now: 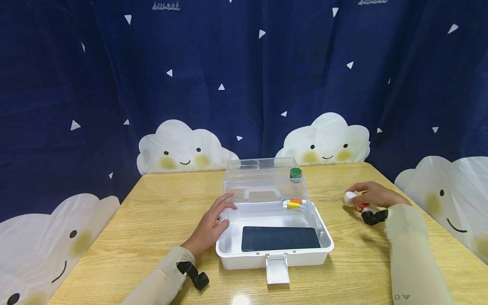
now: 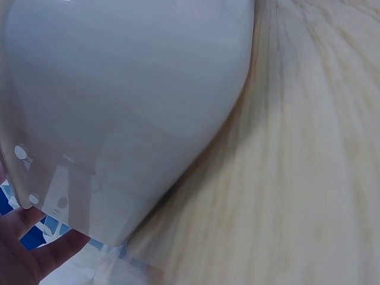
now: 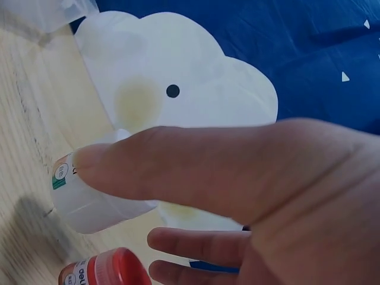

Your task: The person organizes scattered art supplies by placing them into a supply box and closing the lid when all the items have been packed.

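Observation:
My right hand point(image 1: 371, 195) pinches a small white paint jar point(image 3: 98, 199) at the right of the table, the thumb pressed along its side. The jar is tilted and carries a printed label. Just below it in the right wrist view is a red-lidded paint jar point(image 3: 110, 270). My left hand point(image 1: 211, 222) is at the left rim of a white plastic box point(image 1: 251, 260), fingers spread and slightly bent. The box's clear lid point(image 1: 263, 184) stands open at the back. Inside lies a dark flat rectangular thing point(image 1: 281, 239), with several colored pens point(image 1: 294, 203) at the back right.
A green-lidded jar point(image 1: 295, 173) shows at the clear lid's right; whether behind or in it I cannot tell. The box's white latch point(image 1: 277, 271) hangs down in front. A wooden table point(image 1: 175, 190) bears everything, before a dark blue cloud-patterned curtain point(image 1: 244, 76).

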Available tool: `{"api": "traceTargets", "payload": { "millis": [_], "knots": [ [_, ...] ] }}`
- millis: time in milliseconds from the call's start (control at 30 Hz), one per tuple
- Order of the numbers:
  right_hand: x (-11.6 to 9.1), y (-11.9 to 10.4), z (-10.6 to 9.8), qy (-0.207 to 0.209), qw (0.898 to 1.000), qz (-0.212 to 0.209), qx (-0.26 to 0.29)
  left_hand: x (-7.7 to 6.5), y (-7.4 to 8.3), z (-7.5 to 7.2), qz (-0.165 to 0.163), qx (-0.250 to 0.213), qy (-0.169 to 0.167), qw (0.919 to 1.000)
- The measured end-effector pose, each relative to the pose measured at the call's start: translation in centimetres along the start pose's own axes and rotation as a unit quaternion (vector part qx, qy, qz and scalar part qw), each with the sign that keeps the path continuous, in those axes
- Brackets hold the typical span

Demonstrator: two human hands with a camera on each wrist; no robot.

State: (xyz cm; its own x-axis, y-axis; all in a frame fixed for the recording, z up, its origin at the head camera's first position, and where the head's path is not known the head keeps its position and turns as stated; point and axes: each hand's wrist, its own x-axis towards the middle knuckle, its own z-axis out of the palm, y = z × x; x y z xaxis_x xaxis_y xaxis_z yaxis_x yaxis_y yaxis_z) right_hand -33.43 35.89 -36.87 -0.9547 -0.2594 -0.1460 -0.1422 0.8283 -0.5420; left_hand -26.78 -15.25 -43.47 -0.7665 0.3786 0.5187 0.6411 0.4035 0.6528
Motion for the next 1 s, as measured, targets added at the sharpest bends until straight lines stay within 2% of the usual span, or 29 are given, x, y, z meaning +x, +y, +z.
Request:
{"api": "traceTargets", "payload": {
  "millis": [233, 567, 1000],
  "knots": [
    [0.0, -1.1, -0.2, 0.028, 0.999, -0.019, -0.020, 0.0, 0.1, 0.0, 0.003, -0.002, 0.001, 1.0000],
    [0.2, -2.6, 0.1, 0.060, 0.997, -0.049, -0.005, 0.0, 0.1, 0.0, 0.004, -0.004, 0.001, 1.0000],
    [0.4, -5.3, 0.2, 0.085, 0.996, -0.031, 0.006, 0.0, 0.0, 0.0, 0.008, -0.002, 0.001, 1.0000]
  ]
}}
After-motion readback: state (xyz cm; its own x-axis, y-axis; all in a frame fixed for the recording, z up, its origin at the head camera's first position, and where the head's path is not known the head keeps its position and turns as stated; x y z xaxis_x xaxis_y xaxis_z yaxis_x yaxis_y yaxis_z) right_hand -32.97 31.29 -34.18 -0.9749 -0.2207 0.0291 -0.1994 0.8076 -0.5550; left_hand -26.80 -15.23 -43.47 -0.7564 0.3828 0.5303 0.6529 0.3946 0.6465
